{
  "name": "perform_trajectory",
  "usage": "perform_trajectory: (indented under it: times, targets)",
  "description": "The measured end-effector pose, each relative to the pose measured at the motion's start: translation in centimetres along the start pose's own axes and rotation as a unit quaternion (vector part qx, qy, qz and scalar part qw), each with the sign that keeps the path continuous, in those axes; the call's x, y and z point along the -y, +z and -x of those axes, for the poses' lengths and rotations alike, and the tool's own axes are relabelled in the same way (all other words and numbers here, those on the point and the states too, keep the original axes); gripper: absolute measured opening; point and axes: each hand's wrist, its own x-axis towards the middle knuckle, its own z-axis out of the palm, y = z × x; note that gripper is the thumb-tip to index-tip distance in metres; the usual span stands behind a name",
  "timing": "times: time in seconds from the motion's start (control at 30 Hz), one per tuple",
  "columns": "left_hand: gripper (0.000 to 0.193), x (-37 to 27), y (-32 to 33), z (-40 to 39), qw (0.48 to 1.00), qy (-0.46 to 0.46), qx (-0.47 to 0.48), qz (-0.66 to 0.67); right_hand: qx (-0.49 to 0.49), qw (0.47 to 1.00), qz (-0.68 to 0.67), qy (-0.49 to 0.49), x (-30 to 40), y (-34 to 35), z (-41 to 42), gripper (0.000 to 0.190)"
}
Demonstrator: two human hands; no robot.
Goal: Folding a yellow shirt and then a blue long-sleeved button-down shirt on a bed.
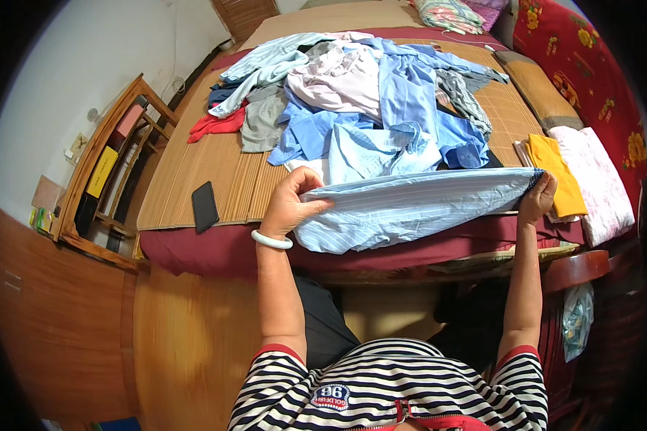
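Note:
A light blue striped shirt (pixel 399 202) stretches between my two hands above the near edge of the bed. My left hand (pixel 296 202), with a pale bangle at the wrist, pinches one end of it between thumb and fingers. At the other end, by a dark dotted trim, my right hand (pixel 537 198) grips the cloth. Just behind the shirt lies another light blue garment (pixel 356 153). Beyond is a loose heap of clothes, with a pale pink shirt (pixel 337 81), a blue shirt (pixel 407 89), a grey striped garment (pixel 264 116) and a red cloth (pixel 215 125).
A black phone (pixel 205 207) lies on the bamboo mat (pixel 167 188) at the left. Folded yellow cloth (pixel 558 172) and folded pink-and-white fabric (pixel 598 186) sit at the right, near a brown pillow (pixel 542 91). A wooden stool (pixel 577 269) stands by the bed's near right corner.

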Motion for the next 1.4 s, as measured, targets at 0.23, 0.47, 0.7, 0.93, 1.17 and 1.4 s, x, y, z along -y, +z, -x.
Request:
perform_trajectory:
  times: [0.23,0.47,0.7,0.93,1.17,1.4]
  targets:
    - [0.027,-0.2,-0.8,0.6,1.0,0.001,0.015,-0.008,0.018,1.0,-0.003,0.024,-1.0,0.6,0.4,0.027]
    - [0.018,1.0,-1.0,-0.1,0.999,0.019,0.008,-0.029,0.011,0.997,-0.052,0.057,-1.3,0.0,-0.1,0.03]
    - [0.021,1.2,-2.8,0.8,0.999,-0.013,-0.016,0.026,-0.005,0.997,-0.074,0.028,3.4,1.5,-0.3,0.022]
    - [0.015,2.2,-1.6,-0.4,0.99,-0.057,-0.026,-0.128,-0.002,0.992,-0.124,0.0,6.2,1.1,-2.3,0.012]
    - [0.054,-4.7,6.6,-3.1,0.944,0.11,-0.08,-0.301,0.034,0.988,-0.13,-0.073,13.8,-0.7,-6.5,0.008]
    - [0.08,-11.6,16.8,-8.2,0.958,0.204,0.069,-0.189,0.154,0.949,-0.188,-0.201,20.7,-1.0,-7.2,0.013]
